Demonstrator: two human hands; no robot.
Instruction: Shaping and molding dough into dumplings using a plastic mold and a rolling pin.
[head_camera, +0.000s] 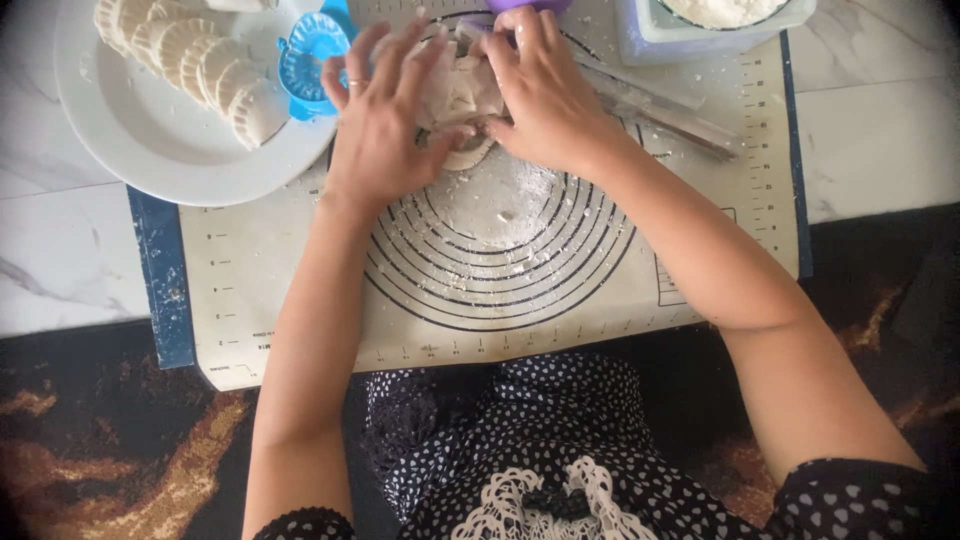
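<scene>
A pale dough piece (458, 95) is gripped between left hand (378, 125) and right hand (545, 95), both pressed onto it, above a floured baking mat (500, 270); filled dumplings (195, 55) are arranged on a white plate (150, 140).

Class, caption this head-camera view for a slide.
Left hand and right hand press pale dough on a floured, ringed pastry mat.

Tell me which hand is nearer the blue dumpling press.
Left. The left hand lies right beside the blue dumpling press; the right hand is farther, across the dough.
</scene>
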